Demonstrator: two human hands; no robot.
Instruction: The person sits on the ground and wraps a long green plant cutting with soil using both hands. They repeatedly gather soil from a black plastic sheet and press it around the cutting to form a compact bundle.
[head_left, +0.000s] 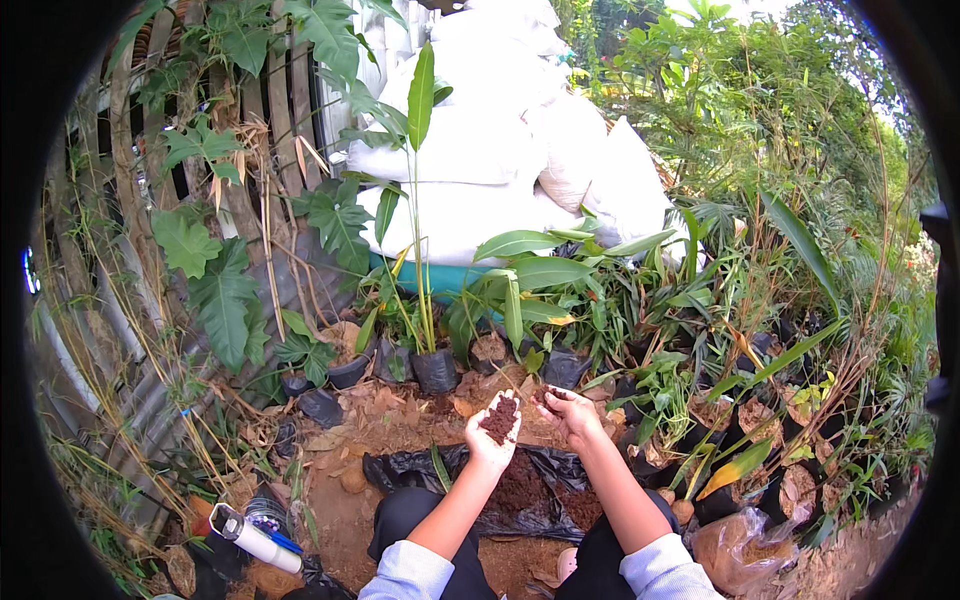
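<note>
Dark brown soil (500, 420) lies in the cupped palm of my left hand (493, 439), which is turned upward. To its right, my right hand (574, 416) has its fingers curled around another bit of dark soil (551, 397). The two hands are apart, raised above a black plastic sheet (551, 466) spread on the ground between my knees. More dark soil (519, 487) is heaped on that sheet. A long green leaf (440, 466) rests at the sheet's left part.
Black nursery bags with plants (435, 371) stand ahead, and more potted plants (754, 420) fill the right side. White sacks (465, 150) are stacked behind. A white tube (259, 541) lies at lower left, a clear plastic bag (742, 547) at lower right. A wooden fence (120, 142) borders the left.
</note>
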